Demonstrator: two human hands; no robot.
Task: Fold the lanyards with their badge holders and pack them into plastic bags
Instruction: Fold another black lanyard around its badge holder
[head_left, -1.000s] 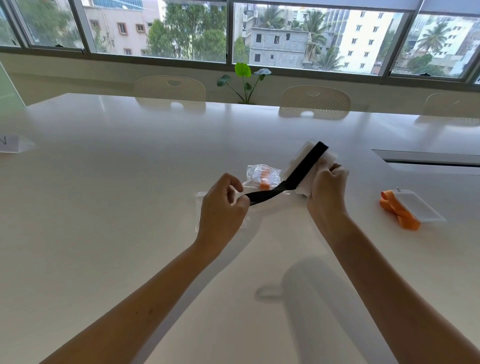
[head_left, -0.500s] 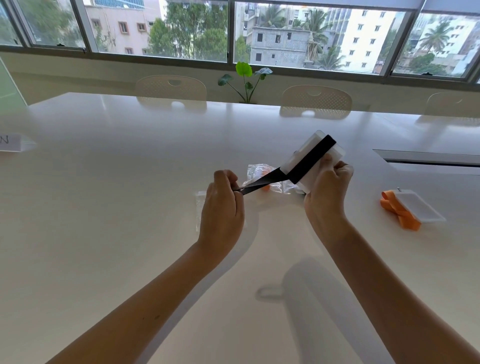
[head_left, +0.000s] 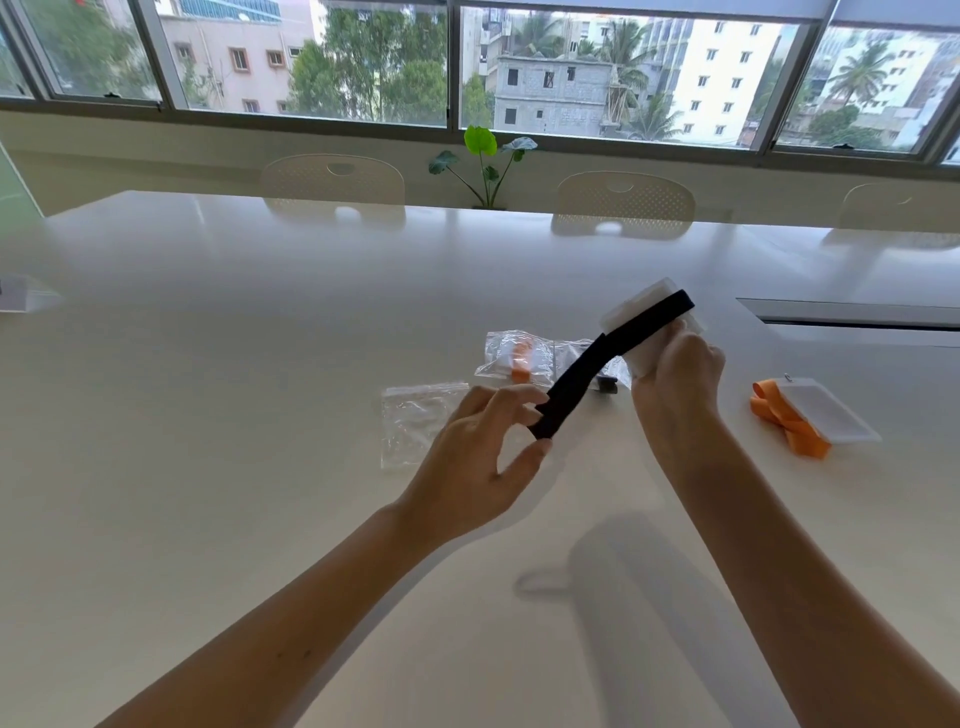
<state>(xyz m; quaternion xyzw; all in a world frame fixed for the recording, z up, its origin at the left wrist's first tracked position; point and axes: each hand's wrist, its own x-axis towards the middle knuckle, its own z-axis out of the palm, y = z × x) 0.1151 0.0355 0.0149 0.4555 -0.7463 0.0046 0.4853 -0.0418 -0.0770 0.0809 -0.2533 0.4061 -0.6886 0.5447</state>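
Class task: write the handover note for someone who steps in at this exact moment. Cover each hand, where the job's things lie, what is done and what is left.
Left hand: pinches the free end of the black lanyard.
Right hand: grips the clear badge holder, raised off the table, with the lanyard running across it.
Done: one orange lanyard sits in a plastic bag behind the hands.
Left: finish folding the black lanyard and bag it; the empty bag lies by the left hand. The loose orange lanyard and holder to the right wait unbagged.
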